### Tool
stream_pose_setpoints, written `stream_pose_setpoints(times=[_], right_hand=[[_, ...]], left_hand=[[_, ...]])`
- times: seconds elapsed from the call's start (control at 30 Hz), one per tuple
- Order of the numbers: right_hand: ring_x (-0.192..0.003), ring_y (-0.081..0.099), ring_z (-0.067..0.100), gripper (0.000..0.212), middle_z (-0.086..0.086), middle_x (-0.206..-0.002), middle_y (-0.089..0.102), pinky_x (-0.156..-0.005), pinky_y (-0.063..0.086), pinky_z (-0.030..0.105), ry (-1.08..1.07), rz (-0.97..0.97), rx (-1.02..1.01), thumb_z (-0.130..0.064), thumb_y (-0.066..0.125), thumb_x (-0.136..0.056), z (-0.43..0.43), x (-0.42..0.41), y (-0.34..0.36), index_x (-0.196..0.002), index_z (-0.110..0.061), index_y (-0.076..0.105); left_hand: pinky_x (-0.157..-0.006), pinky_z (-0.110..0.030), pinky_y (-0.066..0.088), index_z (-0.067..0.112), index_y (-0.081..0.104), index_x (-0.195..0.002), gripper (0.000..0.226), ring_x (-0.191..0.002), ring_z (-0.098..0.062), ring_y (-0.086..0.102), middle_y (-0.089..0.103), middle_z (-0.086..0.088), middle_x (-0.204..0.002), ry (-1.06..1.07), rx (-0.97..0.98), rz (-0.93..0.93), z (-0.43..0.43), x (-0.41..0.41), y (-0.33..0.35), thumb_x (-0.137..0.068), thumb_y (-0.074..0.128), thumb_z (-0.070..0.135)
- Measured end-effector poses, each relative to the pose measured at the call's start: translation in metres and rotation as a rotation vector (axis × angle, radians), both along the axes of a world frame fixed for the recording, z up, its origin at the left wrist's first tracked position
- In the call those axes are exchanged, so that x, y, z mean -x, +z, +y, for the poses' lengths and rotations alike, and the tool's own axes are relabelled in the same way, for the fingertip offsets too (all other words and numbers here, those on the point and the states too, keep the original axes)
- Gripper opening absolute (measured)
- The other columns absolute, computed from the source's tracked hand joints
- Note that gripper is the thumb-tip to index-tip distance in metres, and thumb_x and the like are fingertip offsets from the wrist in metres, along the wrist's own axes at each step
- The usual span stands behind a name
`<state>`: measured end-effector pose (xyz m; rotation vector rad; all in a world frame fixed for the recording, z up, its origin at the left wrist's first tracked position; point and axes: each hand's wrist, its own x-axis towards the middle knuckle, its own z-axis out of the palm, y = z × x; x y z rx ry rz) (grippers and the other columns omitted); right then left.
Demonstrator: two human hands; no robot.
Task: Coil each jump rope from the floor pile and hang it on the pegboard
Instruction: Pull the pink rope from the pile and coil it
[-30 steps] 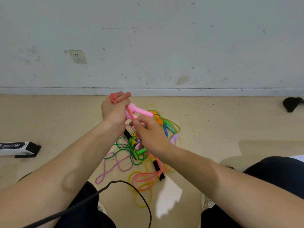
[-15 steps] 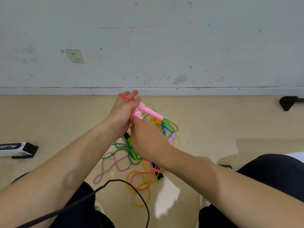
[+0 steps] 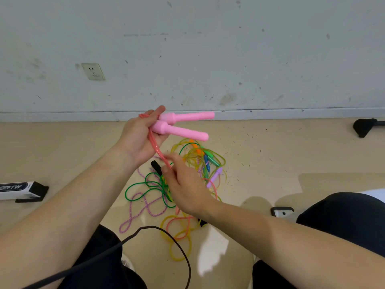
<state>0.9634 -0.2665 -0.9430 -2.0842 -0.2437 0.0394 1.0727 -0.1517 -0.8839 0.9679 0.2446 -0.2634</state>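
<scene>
Left hand [image 3: 137, 140] fingers around pink handles [image 3: 183, 133]; right hand [image 3: 185, 186] blurred, fingers pinched on pink cord [image 3: 155, 146]

The two handles [image 3: 183, 132] are plain pink, their cord [image 3: 155, 148] coral-pink. On the beige floor [image 3: 62, 147] lie a green rope [image 3: 126, 193], a yellow rope [image 3: 176, 260] and a lilac rope [image 3: 127, 223] flecked white. The wall [image 3: 208, 49] is scuffed grey-white.

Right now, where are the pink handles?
Head view, left of centre: the pink handles lie side by side in the left hand, pointing right, above the floor pile; the right hand pinches their pink cord just below.
</scene>
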Motion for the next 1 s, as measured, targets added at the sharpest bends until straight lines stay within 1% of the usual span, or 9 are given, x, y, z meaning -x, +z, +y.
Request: stream_pose_setpoints(times=[0.1, 0.2, 0.37, 0.47, 0.57, 0.73, 0.8, 0.87, 1.0], right_hand=[[-0.071, 0.057, 0.012, 0.031, -0.006, -0.073, 0.059, -0.069, 0.043, 0.031, 0.053, 0.123, -0.094, -0.033, 0.039, -0.106, -0.011, -0.008, -0.01, -0.09, -0.018, 0.061], [-0.054, 0.048, 0.003, 0.032, -0.002, -0.065, 0.054, -0.053, 0.038, 0.02, 0.115, 0.259, -0.176, -0.028, 0.046, -0.104, -0.031, -0.026, -0.008, -0.077, -0.025, 0.061], [-0.054, 0.033, 0.009, 0.024, -0.005, -0.061, 0.042, -0.049, 0.025, 0.023, 0.168, 0.401, -0.32, -0.016, 0.055, -0.1, -0.08, -0.056, 0.004, -0.083, -0.02, 0.072], [-0.056, 0.028, 0.011, 0.021, -0.005, -0.062, 0.04, -0.053, 0.021, 0.026, 0.256, 0.55, -0.47, -0.013, 0.054, -0.098, -0.096, -0.064, 0.008, -0.092, -0.016, 0.074], [-0.053, 0.019, 0.01, 0.026, -0.005, -0.06, 0.029, -0.053, 0.013, 0.026, 0.187, 0.597, -0.531, -0.014, 0.049, -0.1, -0.1, -0.071, 0.013, -0.09, -0.012, 0.073], [-0.051, 0.018, 0.013, 0.035, -0.002, -0.057, 0.024, -0.047, 0.014, 0.026, 0.179, 0.453, -0.318, -0.025, 0.053, -0.102, -0.093, -0.066, 0.031, -0.071, -0.025, 0.07], [-0.05, 0.022, 0.013, 0.034, -0.003, -0.055, 0.026, -0.044, 0.019, 0.024, 0.217, 0.415, -0.224, -0.022, 0.049, -0.104, -0.089, -0.062, 0.039, -0.082, -0.031, 0.073], [-0.049, 0.024, 0.012, 0.029, -0.006, -0.054, 0.028, -0.043, 0.022, 0.022, 0.236, 0.426, -0.19, -0.018, 0.047, -0.104, -0.088, -0.06, 0.043, -0.094, -0.029, 0.071], [-0.048, 0.046, 0.011, 0.024, -0.006, -0.055, 0.048, -0.046, 0.04, 0.026, 0.226, 0.415, -0.115, -0.01, 0.046, -0.101, -0.083, -0.053, 0.042, -0.09, -0.018, 0.065]], left_hand=[[-0.1, -0.05, 0.05, -0.007, 0.052, -0.136, 0.042, -0.125, -0.034, 0.059, 0.05, -0.02, -0.147, -0.067, 0.075, 0.031, 0.014, 0.001, 0.008, -0.096, 0.051, 0.005], [-0.1, -0.047, 0.051, -0.002, 0.052, -0.138, 0.041, -0.12, -0.034, 0.063, 0.058, -0.014, -0.14, -0.237, -0.114, -0.038, 0.014, 0.013, 0.009, -0.104, 0.037, 0.014], [-0.082, -0.039, 0.058, -0.013, 0.048, -0.133, 0.042, -0.11, -0.03, 0.066, 0.065, -0.014, -0.131, -0.388, -0.157, -0.11, 0.018, 0.02, 0.009, -0.103, 0.036, 0.014], [-0.095, -0.049, 0.055, -0.008, 0.054, -0.123, 0.036, -0.116, -0.036, 0.062, 0.068, -0.016, -0.121, -0.517, -0.228, -0.178, 0.026, 0.023, 0.007, -0.099, 0.041, 0.015], [-0.1, -0.041, 0.052, -0.001, 0.052, -0.125, 0.03, -0.12, -0.03, 0.062, 0.07, -0.011, -0.114, -0.639, -0.375, -0.275, 0.033, 0.023, 0.005, -0.099, 0.05, 0.013], [-0.092, -0.043, 0.054, 0.015, 0.056, -0.121, 0.022, -0.112, -0.019, 0.067, 0.073, 0.002, -0.118, -0.547, -0.726, -0.417, 0.033, 0.024, 0.005, -0.1, 0.053, 0.016], [-0.086, -0.05, 0.054, 0.016, 0.054, -0.123, 0.022, -0.107, -0.023, 0.067, 0.072, 0.006, -0.12, -0.528, -0.819, -0.438, 0.032, 0.027, 0.004, -0.101, 0.053, 0.018], [-0.078, -0.05, 0.056, 0.013, 0.05, -0.128, 0.024, -0.099, -0.019, 0.067, 0.071, 0.008, -0.12, -0.468, -0.853, -0.447, 0.029, 0.029, 0.004, -0.103, 0.051, 0.014], [-0.067, -0.053, 0.061, 0.011, 0.044, -0.132, 0.033, -0.099, -0.024, 0.069, 0.067, 0.005, -0.125, -0.341, -0.788, -0.441, 0.027, 0.032, 0.007, -0.101, 0.052, 0.005]])
